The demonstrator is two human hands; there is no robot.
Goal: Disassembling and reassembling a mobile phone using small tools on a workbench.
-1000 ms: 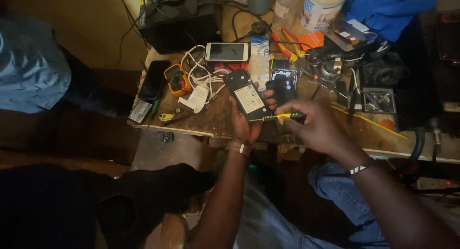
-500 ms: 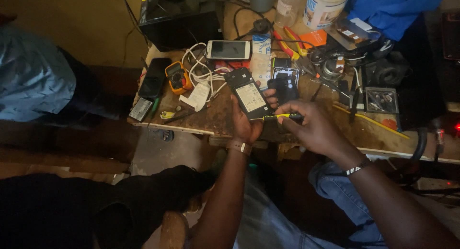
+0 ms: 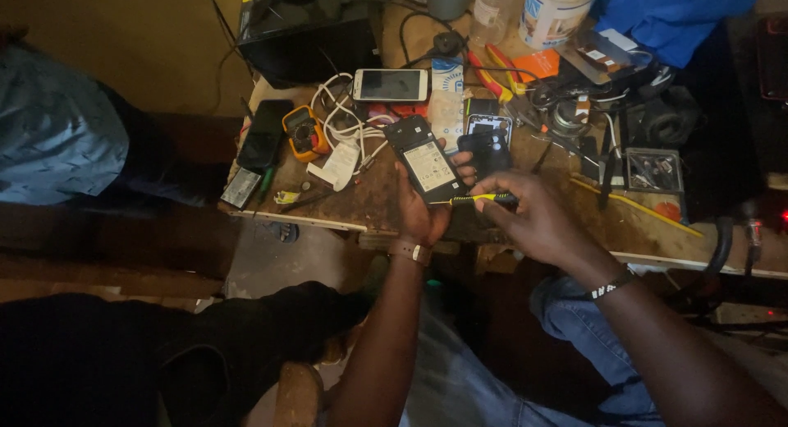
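Observation:
My left hand (image 3: pixel 424 209) holds an opened black phone (image 3: pixel 422 158) with its back off, a white battery label showing. My right hand (image 3: pixel 532 216) grips a small yellow-and-black screwdriver (image 3: pixel 476 199), its tip touching the phone's lower right edge. Both hands hover over the front edge of a worn wooden workbench (image 3: pixel 369 207). A black back cover (image 3: pixel 486 151) lies just behind my right hand.
On the bench lie a white phone (image 3: pixel 391 84), a yellow multimeter (image 3: pixel 301 132), white cables (image 3: pixel 338 123), a black phone (image 3: pixel 264 135), red pliers (image 3: pixel 489 74), a white tub (image 3: pixel 555 11) and a tray of small parts (image 3: pixel 653 169). Another person in a blue shirt (image 3: pixel 49 140) sits at left.
The view has shifted slightly. The hands, the phone and the screwdriver stay in nearly the same pose.

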